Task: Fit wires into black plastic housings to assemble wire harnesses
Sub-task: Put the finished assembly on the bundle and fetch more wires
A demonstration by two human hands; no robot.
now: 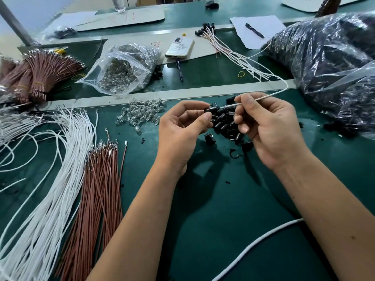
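My left hand pinches a small black plastic housing between thumb and fingertips above the green mat. My right hand pinches a white wire near its metal terminal end, and the terminal tip sits right at the housing's opening. The wire runs off to the upper right. Under both hands lies a pile of loose black housings. Loose white wires and brown wires lie at the left.
Small clear bulbs lie scattered left of the hands, with a bag of them behind. Finished harnesses, a phone, a pen and bundled brown wires lie further back. A large plastic bag fills the right. A white cable crosses the front.
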